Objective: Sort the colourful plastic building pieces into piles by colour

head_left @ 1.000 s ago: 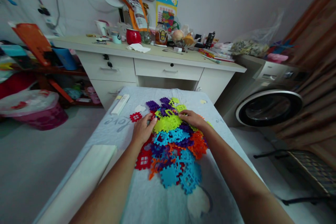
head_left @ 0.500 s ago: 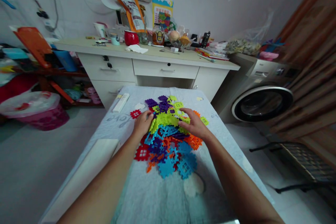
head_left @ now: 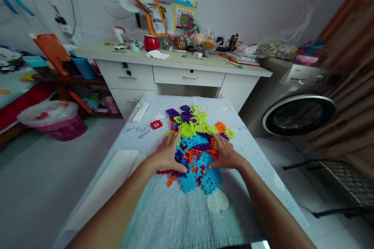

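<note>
A pile of flat, notched plastic building pieces (head_left: 194, 140) in lime, purple, blue, orange and red lies on the cloth-covered table (head_left: 187, 218). My left hand (head_left: 169, 153) rests against the pile's left side, fingers spread, thumb reaching over the near pieces. On the right side my right hand (head_left: 224, 151) touches the pile with its fingers apart. Between the hands are blue and orange pieces. Lime pieces (head_left: 198, 122) and purple pieces (head_left: 185, 113) lie at the far end. A red window-shaped piece (head_left: 156, 124) sits apart at the left. Pieces under both palms are hidden.
A white narrow box (head_left: 140, 113) lies at the table's far left. Behind stands a white desk (head_left: 187, 76) carrying jars, a red pot and papers. A washing machine (head_left: 298, 113) is at the right, a pink bin (head_left: 55, 120) at the left.
Both hands have moved nearer to me, from the lime pieces down to the pile's sides by the blue pieces. The lime pieces now lie flatter and farther out. The view has shifted slightly.
</note>
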`<state>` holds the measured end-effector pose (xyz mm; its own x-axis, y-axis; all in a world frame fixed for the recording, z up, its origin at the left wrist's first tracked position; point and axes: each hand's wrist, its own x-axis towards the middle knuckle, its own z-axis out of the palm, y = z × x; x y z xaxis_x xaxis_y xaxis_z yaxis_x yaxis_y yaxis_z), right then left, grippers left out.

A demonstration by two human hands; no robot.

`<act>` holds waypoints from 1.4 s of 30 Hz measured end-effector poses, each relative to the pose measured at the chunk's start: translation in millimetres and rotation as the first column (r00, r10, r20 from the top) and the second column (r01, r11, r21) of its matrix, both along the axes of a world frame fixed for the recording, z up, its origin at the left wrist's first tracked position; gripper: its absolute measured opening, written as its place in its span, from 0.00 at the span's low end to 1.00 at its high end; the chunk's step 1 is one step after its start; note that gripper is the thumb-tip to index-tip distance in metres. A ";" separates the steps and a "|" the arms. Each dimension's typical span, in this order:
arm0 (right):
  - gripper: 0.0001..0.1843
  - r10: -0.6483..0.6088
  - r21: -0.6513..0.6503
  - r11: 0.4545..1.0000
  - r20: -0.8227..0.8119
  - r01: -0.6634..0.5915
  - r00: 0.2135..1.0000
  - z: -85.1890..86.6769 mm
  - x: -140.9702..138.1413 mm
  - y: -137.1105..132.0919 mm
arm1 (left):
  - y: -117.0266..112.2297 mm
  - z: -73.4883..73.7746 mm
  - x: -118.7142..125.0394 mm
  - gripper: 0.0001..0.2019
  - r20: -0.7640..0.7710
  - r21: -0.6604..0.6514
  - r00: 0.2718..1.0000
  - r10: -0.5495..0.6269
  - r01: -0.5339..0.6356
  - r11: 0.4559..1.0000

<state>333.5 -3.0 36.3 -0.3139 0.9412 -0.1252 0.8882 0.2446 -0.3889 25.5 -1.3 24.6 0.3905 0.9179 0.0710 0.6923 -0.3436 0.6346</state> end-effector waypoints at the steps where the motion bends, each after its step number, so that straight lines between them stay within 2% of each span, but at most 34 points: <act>1: 0.77 0.011 0.022 1.000 -0.004 -0.011 1.000 1.4 -5.8 2.3 | -4.2 -4.4 3.7 0.69 -0.021 0.006 1.000 0.019 -0.019 1.000; 4: 0.69 0.042 0.104 0.994 -0.046 -0.037 0.998 3.8 -19.4 10.2 | -7.1 -9.2 12.7 0.71 -0.017 0.009 0.999 0.033 -0.033 0.999; 9: 0.58 -0.005 0.222 0.975 -0.085 0.023 0.996 1.6 -40.2 18.8 | 5.7 -1.8 21.1 0.63 0.141 0.058 0.987 0.078 -0.087 0.995; 13: 0.43 -0.110 0.215 0.967 -0.127 0.135 0.986 2.4 -52.8 26.2 | 19.3 -0.1 36.2 0.55 0.291 0.057 0.951 0.105 -0.127 0.990; 16: 0.32 -0.139 0.180 0.964 -0.284 0.195 0.949 6.7 -57.1 37.5 | 31.1 3.3 52.8 0.48 0.370 0.078 0.925 0.089 -0.126 0.989; 19: 0.27 -0.162 0.148 0.957 -0.435 0.248 0.886 13.6 -60.8 52.5 | 44.8 13.4 65.8 0.42 0.432 0.071 0.888 0.160 -0.210 0.975; 22: 0.26 -0.267 0.144 0.914 -0.492 0.380 0.828 20.9 -64.2 67.0 | 58.2 26.5 68.7 0.40 0.392 0.060 0.887 0.244 -0.289 0.955; 27: 0.32 -0.380 0.159 0.838 -0.516 0.522 0.768 25.2 -56.7 84.6 | 77.2 36.0 51.9 0.42 0.325 0.159 0.919 0.223 -0.286 0.945; 31: 0.39 -0.404 0.274 0.755 -0.522 0.596 0.751 11.9 -36.3 94.9 | 92.9 31.8 31.4 0.47 0.278 0.210 0.924 0.262 -0.324 0.922; 35: 0.44 -0.426 0.413 0.682 -0.446 0.603 0.787 -11.2 -17.5 102.8 | 110.5 25.7 12.6 0.55 0.174 0.182 0.920 0.352 -0.381 0.906; 37: 0.44 -0.486 0.416 0.688 -0.344 0.594 0.804 -20.4 -12.0 104.5 | 119.6 21.5 4.7 0.54 0.078 0.166 0.914 0.397 -0.405 0.899; 39: 0.42 -0.532 0.377 0.720 -0.239 0.583 0.812 -25.8 -9.7 104.7 | 128.2 15.7 -1.1 0.50 -0.070 0.136 0.895 0.441 -0.429 0.893; 42: 0.40 -0.526 0.325 0.781 -0.119 0.534 0.842 -26.9 -11.8 102.5 | 137.7 6.1 -3.0 0.51 -0.206 -0.008 0.905 0.371 -0.381 0.925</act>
